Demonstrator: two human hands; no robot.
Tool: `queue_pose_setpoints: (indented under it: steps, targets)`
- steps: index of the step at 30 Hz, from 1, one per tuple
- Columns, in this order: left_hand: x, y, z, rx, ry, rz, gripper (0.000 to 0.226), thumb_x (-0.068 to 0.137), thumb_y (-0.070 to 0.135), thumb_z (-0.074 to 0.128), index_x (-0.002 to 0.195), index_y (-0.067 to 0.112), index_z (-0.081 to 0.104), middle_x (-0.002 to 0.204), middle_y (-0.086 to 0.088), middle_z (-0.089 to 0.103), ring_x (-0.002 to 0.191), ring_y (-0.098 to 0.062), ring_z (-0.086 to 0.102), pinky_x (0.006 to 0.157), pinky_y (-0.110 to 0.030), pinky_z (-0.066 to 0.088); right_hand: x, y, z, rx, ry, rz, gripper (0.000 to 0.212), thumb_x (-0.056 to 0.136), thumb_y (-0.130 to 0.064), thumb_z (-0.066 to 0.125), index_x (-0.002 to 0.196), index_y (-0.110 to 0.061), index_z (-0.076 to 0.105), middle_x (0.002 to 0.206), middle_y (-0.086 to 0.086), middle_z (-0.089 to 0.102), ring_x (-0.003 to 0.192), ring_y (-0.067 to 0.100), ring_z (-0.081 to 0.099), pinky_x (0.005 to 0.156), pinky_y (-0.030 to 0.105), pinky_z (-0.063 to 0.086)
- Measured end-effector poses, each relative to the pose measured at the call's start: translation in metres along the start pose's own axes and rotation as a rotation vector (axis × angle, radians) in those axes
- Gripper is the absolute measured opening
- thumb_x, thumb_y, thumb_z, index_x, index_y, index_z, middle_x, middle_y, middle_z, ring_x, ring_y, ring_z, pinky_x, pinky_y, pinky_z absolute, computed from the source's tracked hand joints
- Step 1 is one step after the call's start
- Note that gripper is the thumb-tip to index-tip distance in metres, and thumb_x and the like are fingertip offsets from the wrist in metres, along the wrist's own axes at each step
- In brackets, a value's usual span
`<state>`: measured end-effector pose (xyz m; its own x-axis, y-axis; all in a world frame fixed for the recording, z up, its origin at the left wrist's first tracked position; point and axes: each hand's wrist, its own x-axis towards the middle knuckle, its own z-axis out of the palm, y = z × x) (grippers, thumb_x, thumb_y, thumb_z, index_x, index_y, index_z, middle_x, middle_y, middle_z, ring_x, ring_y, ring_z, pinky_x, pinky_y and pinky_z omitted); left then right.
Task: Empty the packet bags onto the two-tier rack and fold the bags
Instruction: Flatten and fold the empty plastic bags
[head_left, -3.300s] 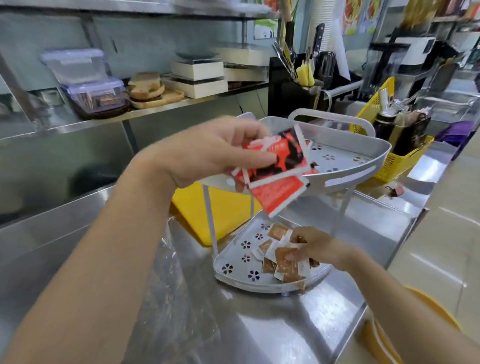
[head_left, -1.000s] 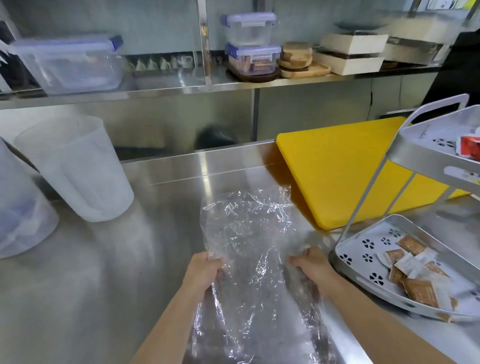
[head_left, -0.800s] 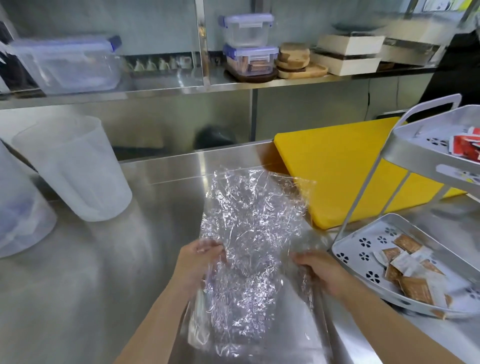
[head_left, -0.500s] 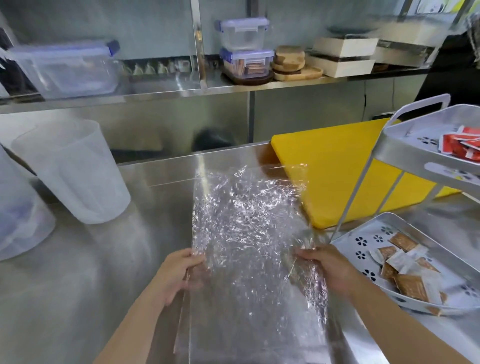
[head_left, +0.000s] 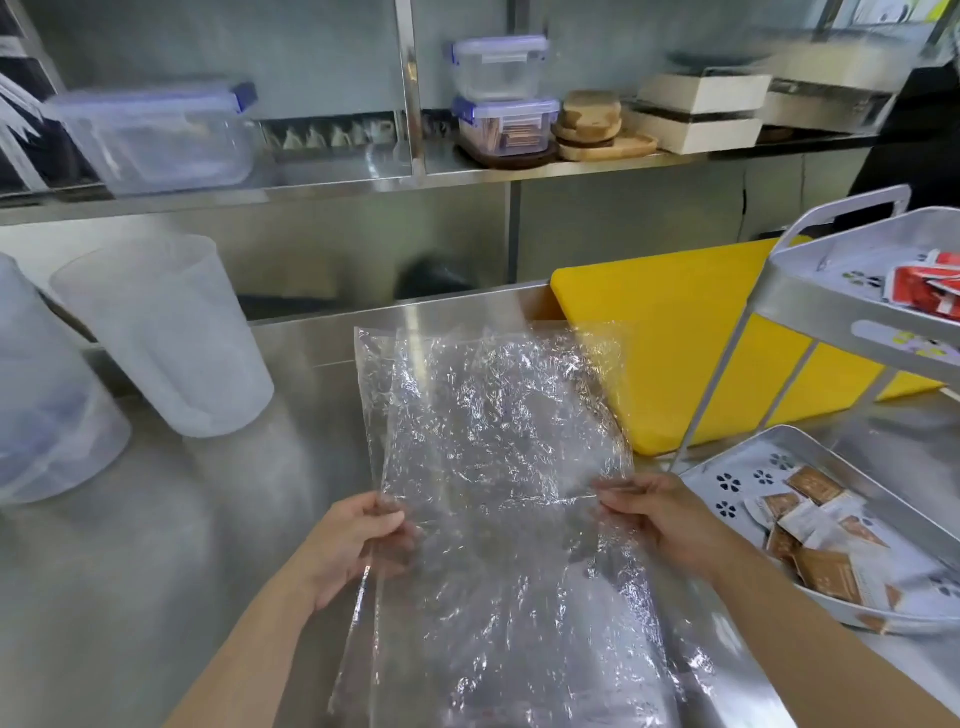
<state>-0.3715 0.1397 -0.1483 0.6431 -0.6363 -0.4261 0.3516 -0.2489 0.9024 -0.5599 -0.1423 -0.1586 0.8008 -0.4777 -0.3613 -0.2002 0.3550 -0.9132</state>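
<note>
A crinkled clear plastic bag (head_left: 493, 426) is spread over the steel counter in front of me. My left hand (head_left: 353, 540) pinches its left edge and my right hand (head_left: 660, 519) pinches its right edge, about halfway down the bag. More clear plastic (head_left: 519, 649) lies flat under it toward me. The white two-tier rack (head_left: 810, 306) stands at the right. Its top tier holds red packets (head_left: 930, 283). Brown and white packets (head_left: 821, 535) lie in its bottom tier (head_left: 737, 478).
A yellow cutting board (head_left: 670, 332) lies behind the rack, and the bag's far right corner overlaps it. Two frosted plastic jugs (head_left: 161, 332) stand at the left. The steel shelf (head_left: 363, 176) behind carries lidded containers (head_left: 504, 98), wooden boards and white boxes.
Earlier my left hand held red packets over the top tier and my right hand was in the bottom tier. Since then both hands have taken the clear bag and spread it wider and flatter.
</note>
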Motion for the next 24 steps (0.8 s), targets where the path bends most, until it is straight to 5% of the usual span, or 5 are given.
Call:
queue_pose_setpoints:
  steps: [9,13,15,18,24]
  targets:
    - [0.002,-0.010,0.020,-0.022,-0.012,0.016,0.016,0.078,0.006,0.066,0.086,0.000,0.054,0.065,-0.014,0.068,0.048,-0.016,0.065,0.041,-0.025,0.053,-0.005,0.003,-0.003,0.017,0.028,-0.033,0.018,0.073,0.017,0.060,0.082,0.001,0.064,0.072,0.012,0.071,0.059,0.014,0.068,0.053,0.018,0.056]
    - [0.006,-0.016,0.020,0.013,0.090,0.039,0.016,0.082,0.016,0.065,0.080,0.000,0.062,0.069,-0.009,0.071,0.058,-0.019,0.066,0.064,-0.037,0.058,-0.010,0.001,-0.002,-0.042,-0.018,-0.019,0.029,0.052,0.005,0.073,0.078,-0.001,0.060,0.060,0.007,0.069,0.056,0.016,0.066,0.051,0.021,0.053]
    - [0.005,-0.016,0.021,-0.012,0.121,0.004,0.018,0.083,0.018,0.065,0.084,0.000,0.061,0.076,-0.013,0.067,0.063,-0.022,0.064,0.069,-0.044,0.058,-0.010,0.002,-0.001,-0.098,-0.025,-0.022,0.035,0.048,0.001,0.079,0.079,-0.006,0.064,0.061,0.005,0.070,0.065,0.022,0.062,0.062,0.026,0.049]
    - [0.001,-0.014,0.021,-0.083,0.094,-0.025,0.012,0.084,0.014,0.064,0.079,0.003,0.063,0.074,-0.014,0.062,0.070,-0.027,0.059,0.052,-0.034,0.058,-0.009,0.005,0.001,-0.103,-0.003,-0.037,0.027,0.067,0.011,0.068,0.083,-0.010,0.065,0.069,0.001,0.074,0.083,0.024,0.063,0.080,0.027,0.048]
    - [-0.007,-0.008,0.010,-0.019,-0.036,-0.016,0.020,0.078,-0.004,0.064,0.097,0.001,0.060,0.087,-0.019,0.068,0.062,-0.020,0.067,0.048,-0.028,0.056,-0.010,0.006,0.000,-0.178,-0.008,-0.010,0.024,0.074,0.010,0.064,0.091,-0.007,0.067,0.070,0.000,0.075,0.063,0.014,0.065,0.060,0.022,0.052]
